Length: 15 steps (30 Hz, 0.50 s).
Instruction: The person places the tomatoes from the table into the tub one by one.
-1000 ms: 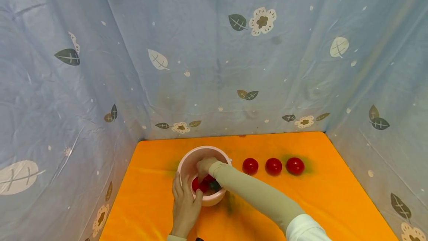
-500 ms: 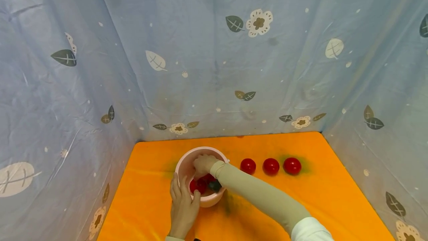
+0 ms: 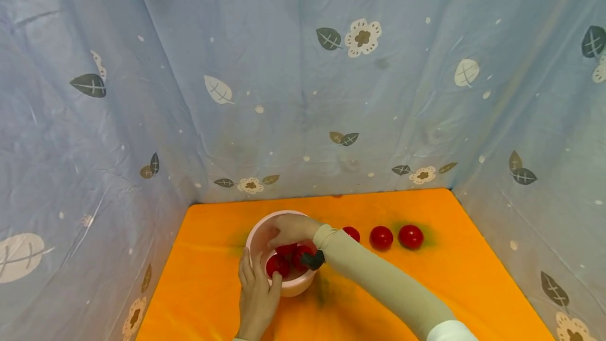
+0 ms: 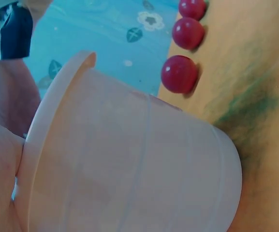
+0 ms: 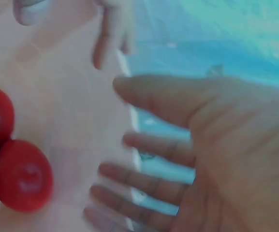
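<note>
A pale pink bucket (image 3: 294, 292) stands on the orange tabletop. My left hand (image 3: 258, 296) holds its near-left rim, thumb over the inside and fingers along the outer wall. Within the bucket lie three glossy red balls (image 3: 278, 266), tomato-like, grouped together in the right wrist view. My right hand (image 3: 294, 229) is at the bucket's far side, over the balls. In the right wrist view its fingers (image 5: 144, 181) are spread and hold nothing. A small black device (image 3: 313, 260) hangs under the right wrist and hides part of the inside.
Right of the bucket, three more red balls (image 3: 381, 238) sit in a row on the orange tabletop (image 3: 369, 288); the right sleeve (image 3: 379, 272) partly covers the nearest one. Blue patterned curtains (image 3: 284, 120) enclose the table at the back and both sides.
My right hand has risen from among the balls toward the bucket's far-right rim, its fingers loosening. More of the balls inside now shows. The left hand has stayed on the rim.
</note>
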Tool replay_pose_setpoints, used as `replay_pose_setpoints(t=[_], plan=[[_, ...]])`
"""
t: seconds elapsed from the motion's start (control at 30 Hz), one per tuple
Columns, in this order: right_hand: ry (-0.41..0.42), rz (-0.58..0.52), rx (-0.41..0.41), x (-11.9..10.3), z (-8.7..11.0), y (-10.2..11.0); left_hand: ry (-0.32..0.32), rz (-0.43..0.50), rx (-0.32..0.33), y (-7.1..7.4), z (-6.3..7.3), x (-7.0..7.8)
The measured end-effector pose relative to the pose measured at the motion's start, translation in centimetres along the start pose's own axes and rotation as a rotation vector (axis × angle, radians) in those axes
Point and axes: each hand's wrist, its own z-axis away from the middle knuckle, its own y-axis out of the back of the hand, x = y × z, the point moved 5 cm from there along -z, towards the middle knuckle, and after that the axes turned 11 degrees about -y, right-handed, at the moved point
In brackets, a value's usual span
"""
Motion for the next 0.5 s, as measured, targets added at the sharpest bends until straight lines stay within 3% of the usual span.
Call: replay_pose_setpoints(t=[0.17,0.27,0.4,0.5], plan=[[0.147,-0.192,-0.037,0.5,1.5,1.5,-0.003,-0.002,-0.005,0.0,0.0,0.0],[0.165,-0.298,-0.032,1.4,2.5,2.7,-0.004,-0.007,0.012,0.1,0.0,0.0],[0.16,-0.402,0.038,3.1,3.6,4.8,-0.014,-0.008,0.031,0.3,-0.1,0.0],[0.119,-0.461,0.144,4.8,4.4,6.3,-0.016,-0.006,0.031,0.3,-0.1,0.0]])
